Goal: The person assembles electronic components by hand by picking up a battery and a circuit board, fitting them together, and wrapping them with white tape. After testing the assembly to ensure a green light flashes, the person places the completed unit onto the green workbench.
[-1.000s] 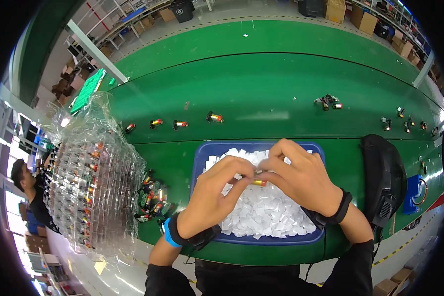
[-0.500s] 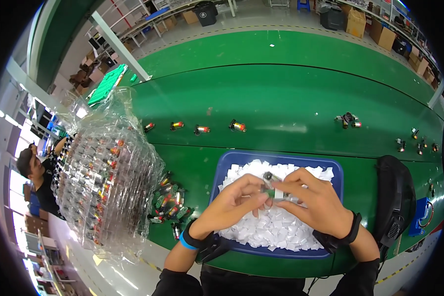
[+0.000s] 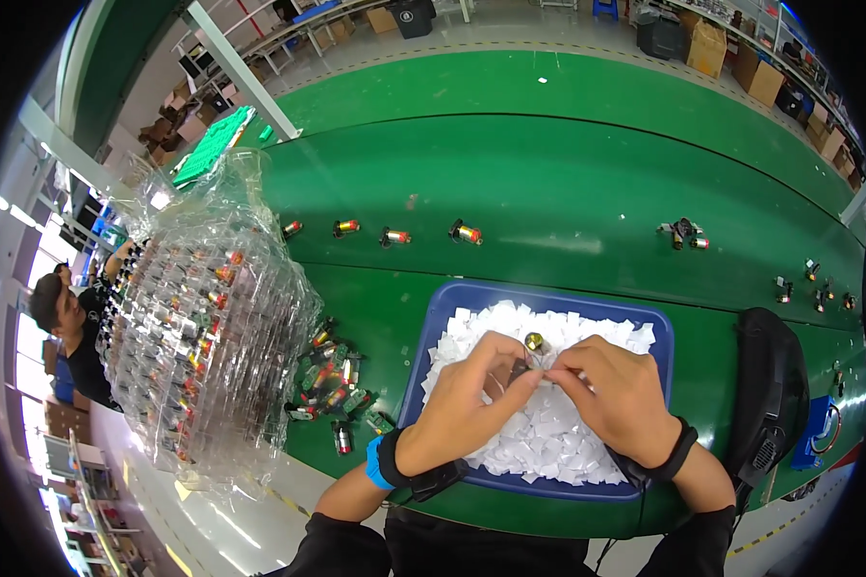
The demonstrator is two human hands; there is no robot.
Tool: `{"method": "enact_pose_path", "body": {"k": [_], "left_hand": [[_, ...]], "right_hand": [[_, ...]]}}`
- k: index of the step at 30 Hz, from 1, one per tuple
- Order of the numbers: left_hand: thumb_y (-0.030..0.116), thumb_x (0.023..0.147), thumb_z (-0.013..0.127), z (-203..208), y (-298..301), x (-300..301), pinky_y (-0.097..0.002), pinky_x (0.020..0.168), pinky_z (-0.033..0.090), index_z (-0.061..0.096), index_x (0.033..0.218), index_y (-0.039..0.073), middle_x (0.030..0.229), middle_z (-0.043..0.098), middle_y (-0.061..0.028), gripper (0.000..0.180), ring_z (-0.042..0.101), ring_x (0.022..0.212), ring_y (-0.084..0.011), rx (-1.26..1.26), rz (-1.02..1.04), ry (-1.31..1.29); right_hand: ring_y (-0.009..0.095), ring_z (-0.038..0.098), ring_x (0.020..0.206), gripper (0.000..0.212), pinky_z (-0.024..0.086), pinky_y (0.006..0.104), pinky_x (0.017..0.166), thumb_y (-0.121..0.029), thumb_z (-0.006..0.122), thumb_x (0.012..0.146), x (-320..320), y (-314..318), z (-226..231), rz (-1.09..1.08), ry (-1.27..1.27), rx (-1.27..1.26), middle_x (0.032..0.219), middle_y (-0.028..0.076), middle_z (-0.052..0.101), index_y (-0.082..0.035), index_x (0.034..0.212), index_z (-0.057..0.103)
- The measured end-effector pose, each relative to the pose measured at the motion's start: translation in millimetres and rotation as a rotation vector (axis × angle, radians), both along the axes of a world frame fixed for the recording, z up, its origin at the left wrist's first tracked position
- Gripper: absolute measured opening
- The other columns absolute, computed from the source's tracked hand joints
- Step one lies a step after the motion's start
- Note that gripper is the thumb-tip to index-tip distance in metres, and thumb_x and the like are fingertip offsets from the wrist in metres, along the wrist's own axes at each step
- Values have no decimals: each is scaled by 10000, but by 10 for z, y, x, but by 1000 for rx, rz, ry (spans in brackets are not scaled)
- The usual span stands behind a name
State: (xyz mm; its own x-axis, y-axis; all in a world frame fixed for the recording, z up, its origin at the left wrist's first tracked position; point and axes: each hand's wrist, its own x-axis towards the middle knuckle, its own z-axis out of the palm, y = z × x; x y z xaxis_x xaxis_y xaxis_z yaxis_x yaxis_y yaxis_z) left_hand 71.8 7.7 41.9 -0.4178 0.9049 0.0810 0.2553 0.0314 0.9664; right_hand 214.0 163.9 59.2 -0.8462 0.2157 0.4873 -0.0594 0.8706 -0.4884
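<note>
Above a blue tray [image 3: 666,385] heaped with small white slips [image 3: 548,452], my two hands meet at the fingertips. My left hand [image 3: 467,404] is closed around a small motor-like part [image 3: 534,341], whose round gold-and-dark end sticks up between the hands. A dark piece of it shows by the left thumb, and thin wires seem to run from it. My right hand [image 3: 618,392] pinches thumb and forefinger together against the left fingertips. What lies in that pinch is too small to make out.
At left, a tall stack of clear plastic trays [image 3: 202,327] holds many similar parts. Loose parts with green boards [image 3: 332,380] lie beside it. Several cylinders [image 3: 467,233] sit along the green bench. A black case [image 3: 772,394] stands right of the tray. A co-worker [image 3: 72,317] is at far left.
The motor-like part has turned so its round gold end faces up. My right fingers have drawn into a tight pinch at the left fingertips. The view has shifted slightly.
</note>
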Motion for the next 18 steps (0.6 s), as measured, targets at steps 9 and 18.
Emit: {"method": "enact_pose_path", "body": {"k": [9,18], "left_hand": [[83,1012,608,70,2,-119,-223,613,477,522,1144,9,995,684,-82,174,625,771,-81,46,129,-280],[82,1031,570,19,-3,-23,-214,598,434,523,1174,-5,926,647,-45,174,537,697,-52,188,-8,-116]], "right_hand": [[274,665,714,206,500,336,537,-37,783,804,-61,42,176,57,184,182,848,89,667,-46,971,662],[237,701,851,294,552,310,670,9,730,864,-35,100,91,70,16,-354,1017,124,718,3,1153,680]]}}
